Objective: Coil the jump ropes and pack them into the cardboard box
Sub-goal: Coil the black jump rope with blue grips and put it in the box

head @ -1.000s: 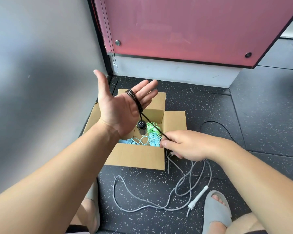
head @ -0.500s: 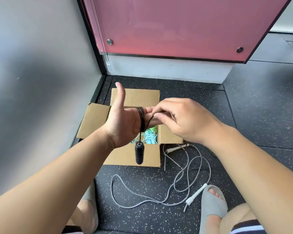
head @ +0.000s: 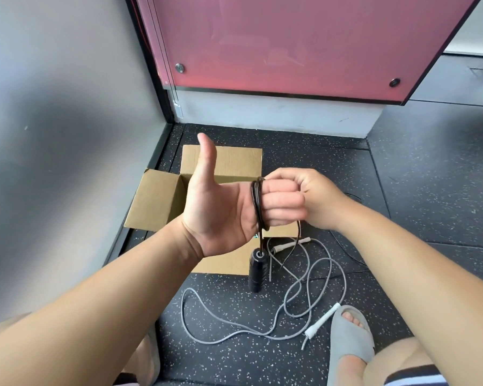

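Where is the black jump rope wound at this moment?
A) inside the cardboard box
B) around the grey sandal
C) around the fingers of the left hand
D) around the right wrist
C: the loops of the black jump rope circle the fingers of the left hand, with its black handle dangling below.

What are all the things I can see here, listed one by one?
black jump rope with a black handle: one, black, wound round the left hand's fingers, handle hanging below
grey jump rope with white handles: one, grey and white, lying loose on the floor
brown cardboard box: one, brown, open, on the floor by the wall
pink panel: one, pink, behind the box
grey wall: one, grey, left
dark speckled floor: one, black
grey sandal: one clearly seen, grey, bottom right
left hand: one, palm facing the camera, thumb up
right hand: one, pinching the black rope
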